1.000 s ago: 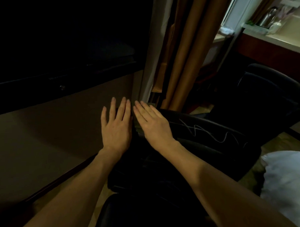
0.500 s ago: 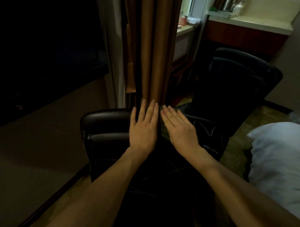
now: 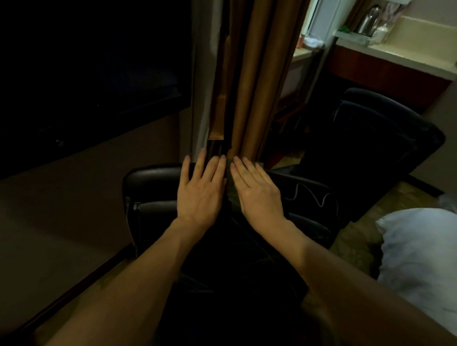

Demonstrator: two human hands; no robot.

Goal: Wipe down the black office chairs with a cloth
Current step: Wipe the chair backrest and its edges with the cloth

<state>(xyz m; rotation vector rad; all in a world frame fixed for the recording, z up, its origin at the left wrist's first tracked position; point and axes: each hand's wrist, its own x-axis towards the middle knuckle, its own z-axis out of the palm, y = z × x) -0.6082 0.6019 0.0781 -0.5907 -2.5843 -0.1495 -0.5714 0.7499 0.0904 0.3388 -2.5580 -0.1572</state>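
Observation:
A black office chair (image 3: pixel 155 191) stands right in front of me, its cracked backrest top facing me. My left hand (image 3: pixel 200 189) lies flat on the top of the backrest with straight fingers. Beside it, my right hand (image 3: pixel 256 191) lies flat too, fingers straight, pressing a dark greenish cloth (image 3: pixel 230 188) of which only a strip shows between the hands. A second black office chair (image 3: pixel 376 141) stands behind to the right, apart from both hands.
Brown curtains (image 3: pixel 255 76) hang just behind the near chair. A dark window (image 3: pixel 76 74) and beige wall fill the left. At the back right is a counter (image 3: pixel 399 53) with a kettle (image 3: pixel 369 20). A white pillow (image 3: pixel 427 264) lies at the right.
The view has swung so the chair back sits centred under my hands. Both hands stay flat and side by side on the backrest top.

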